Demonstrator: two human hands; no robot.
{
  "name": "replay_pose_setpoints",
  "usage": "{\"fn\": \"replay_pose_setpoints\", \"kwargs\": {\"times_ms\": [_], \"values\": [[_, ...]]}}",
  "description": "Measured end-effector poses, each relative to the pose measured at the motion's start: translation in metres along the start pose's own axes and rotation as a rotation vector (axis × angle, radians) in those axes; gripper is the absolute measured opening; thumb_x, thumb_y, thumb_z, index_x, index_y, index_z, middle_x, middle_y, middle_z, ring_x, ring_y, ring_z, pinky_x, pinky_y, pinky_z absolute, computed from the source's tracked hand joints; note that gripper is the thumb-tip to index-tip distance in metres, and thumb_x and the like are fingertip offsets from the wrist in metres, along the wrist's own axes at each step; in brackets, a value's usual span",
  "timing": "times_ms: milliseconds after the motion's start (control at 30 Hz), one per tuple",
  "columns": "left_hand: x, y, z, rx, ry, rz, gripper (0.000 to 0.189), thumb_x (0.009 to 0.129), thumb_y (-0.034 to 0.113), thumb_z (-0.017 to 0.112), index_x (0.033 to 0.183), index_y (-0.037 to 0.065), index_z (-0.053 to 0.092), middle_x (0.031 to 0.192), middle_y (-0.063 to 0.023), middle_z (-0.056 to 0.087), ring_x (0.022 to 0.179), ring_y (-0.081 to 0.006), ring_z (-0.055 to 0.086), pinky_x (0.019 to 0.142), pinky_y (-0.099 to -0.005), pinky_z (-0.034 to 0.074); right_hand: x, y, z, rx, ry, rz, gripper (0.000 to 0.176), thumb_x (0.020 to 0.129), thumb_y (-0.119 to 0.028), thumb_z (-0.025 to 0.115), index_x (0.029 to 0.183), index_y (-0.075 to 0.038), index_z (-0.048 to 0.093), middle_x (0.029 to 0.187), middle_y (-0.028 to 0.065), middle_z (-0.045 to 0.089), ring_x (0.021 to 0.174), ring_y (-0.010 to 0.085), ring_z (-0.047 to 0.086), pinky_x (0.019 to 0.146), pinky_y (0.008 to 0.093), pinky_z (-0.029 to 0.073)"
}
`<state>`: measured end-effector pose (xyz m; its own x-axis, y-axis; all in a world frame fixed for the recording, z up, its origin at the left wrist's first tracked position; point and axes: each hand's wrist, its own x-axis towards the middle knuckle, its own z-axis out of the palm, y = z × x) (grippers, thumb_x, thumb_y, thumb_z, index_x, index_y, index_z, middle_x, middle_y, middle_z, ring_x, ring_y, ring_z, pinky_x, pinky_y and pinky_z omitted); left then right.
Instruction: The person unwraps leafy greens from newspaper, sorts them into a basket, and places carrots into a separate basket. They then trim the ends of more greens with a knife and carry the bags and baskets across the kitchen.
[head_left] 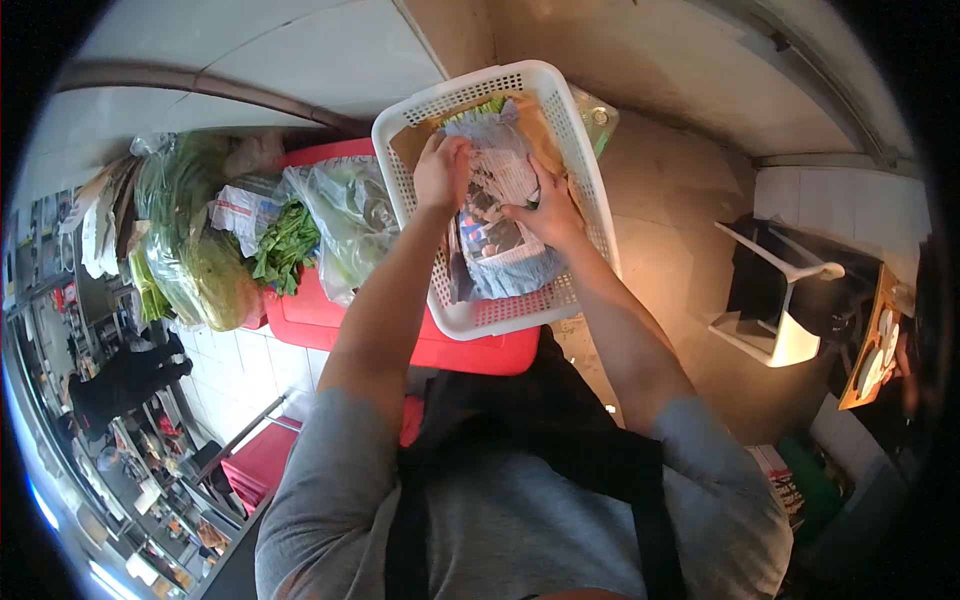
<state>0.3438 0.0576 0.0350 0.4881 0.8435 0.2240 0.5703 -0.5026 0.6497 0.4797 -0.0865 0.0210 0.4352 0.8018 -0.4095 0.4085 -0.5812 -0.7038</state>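
Observation:
A newspaper-wrapped bundle (pixel 495 215) lies in a white perforated plastic basket (pixel 597 205), with some green leaf showing at its far end. My left hand (pixel 441 172) is at the bundle's upper left, fingers curled on the paper. On the right side, my right hand (pixel 550 208) rests against the wrapping with thumb and fingers spread apart. Brown paper shows inside the basket around the bundle. The basket stands on a red lid (pixel 480 354).
Left of the basket are bagged greens (pixel 350 215), loose leafy greens (pixel 287 245) and a large bag of long vegetables (pixel 185 240). A white chair (pixel 790 340) is at the right. A person in black (pixel 125 385) is far left.

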Motion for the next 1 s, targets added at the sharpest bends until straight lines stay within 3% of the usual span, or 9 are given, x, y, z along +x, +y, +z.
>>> {"fn": "replay_pose_setpoints", "kwargs": {"times_ms": [133,233,433,533,633,733,833,933,1000], "values": [[0.038,-0.005,0.020,0.200,-0.139,-0.038,0.010,0.080,0.019,0.061,0.085,0.011,0.066,0.092,-0.0105,0.063,0.087,-0.0310,0.062,0.075,-0.0426,0.050,0.005,-0.047,-0.007,-0.173,0.164,0.075,0.116,0.055,-0.053,0.080,0.147,-0.023,0.017,0.145,0.0211,0.024,0.134,0.0391,0.027,0.102,0.0528,0.032],[0.047,-0.011,0.025,0.226,-0.208,-0.021,0.011,0.079,0.019,0.062,0.085,0.010,0.065,0.089,-0.0111,0.063,0.086,-0.0317,0.062,0.075,-0.0425,0.050,0.014,-0.057,0.010,-0.157,0.067,0.160,0.123,0.051,-0.058,0.080,0.148,-0.023,0.013,0.147,0.0221,0.019,0.136,0.0416,0.021,0.102,0.0569,0.029],[0.060,-0.015,0.022,0.233,-0.273,-0.014,0.009,0.079,0.015,0.058,0.083,0.008,0.060,0.086,-0.0156,0.063,0.084,-0.0348,0.062,0.074,-0.0455,0.049,0.018,-0.034,0.018,-0.108,0.077,0.055,0.130,0.047,-0.061,0.081,0.148,-0.016,0.013,0.145,0.0240,0.022,0.130,0.0416,0.029,0.102,0.0547,0.030],[0.074,-0.009,0.014,0.149,-0.322,-0.033,0.009,0.081,0.013,0.054,0.086,0.007,0.058,0.089,-0.0179,0.064,0.087,-0.0361,0.062,0.075,-0.0467,0.048,0.037,-0.016,0.019,0.143,0.324,-0.035,0.130,0.045,-0.058,0.082,0.145,-0.006,0.018,0.139,0.0254,0.033,0.127,0.0399,0.034,0.102,0.0502,0.032],[0.089,0.002,0.003,0.020,-0.452,-0.013,0.011,0.081,0.015,0.055,0.087,0.006,0.057,0.083,-0.0184,0.064,0.081,-0.0346,0.062,0.072,-0.0442,0.048,0.063,-0.005,0.003,0.127,-0.053,0.040,0.123,0.047,-0.054,0.082,0.140,0.002,0.024,0.132,0.0259,0.042,0.126,0.0385,0.037,0.104,0.0439,0.033],[0.108,0.009,-0.007,0.035,-0.598,0.055,0.014,0.080,0.019,0.058,0.085,0.006,0.057,0.079,-0.0163,0.063,0.072,-0.0270,0.060,0.069,-0.0379,0.048,0.051,-0.010,0.006,-0.117,0.161,-0.178,0.108,0.050,-0.047,0.082,0.134,0.001,0.032,0.124,0.0259,0.049,0.120,0.0378,0.046,0.099,0.0424,0.038],[0.124,0.018,-0.021,0.194,-0.827,0.162,0.017,0.076,0.022,0.065,0.081,0.008,0.059,0.073,-0.0140,0.062,0.066,-0.0252,0.060,0.065,-0.0372,0.048,0.024,-0.021,0.001,0.269,0.043,-0.097,0.093,0.053,-0.039,0.082,0.126,0.000,0.038,0.114,0.0255,0.056,0.107,0.0394,0.054,0.093,0.0416,0.043],[0.138,0.036,-0.034,0.329,-0.816,0.348,0.017,0.074,0.023,0.068,0.079,0.008,0.060,0.070,-0.0138,0.062,0.066,-0.0287,0.061,0.063,-0.0391,0.048,-0.002,-0.043,-0.010,0.169,0.068,-0.028,0.083,0.055,-0.032,0.081,0.120,-0.001,0.041,0.107,0.0251,0.058,0.101,0.0408,0.057,0.087,0.0433,0.045],[0.141,0.035,-0.034,0.305,-0.688,0.259,0.020,0.075,0.026,0.068,0.079,0.008,0.061,0.072,-0.0150,0.063,0.070,-0.0319,0.062,0.066,-0.0405,0.048,-0.007,-0.037,0.000,0.185,0.134,-0.148,0.080,0.056,-0.030,0.080,0.120,-0.002,0.041,0.107,0.0244,0.058,0.101,0.0408,0.056,0.086,0.0436,0.046]]}}
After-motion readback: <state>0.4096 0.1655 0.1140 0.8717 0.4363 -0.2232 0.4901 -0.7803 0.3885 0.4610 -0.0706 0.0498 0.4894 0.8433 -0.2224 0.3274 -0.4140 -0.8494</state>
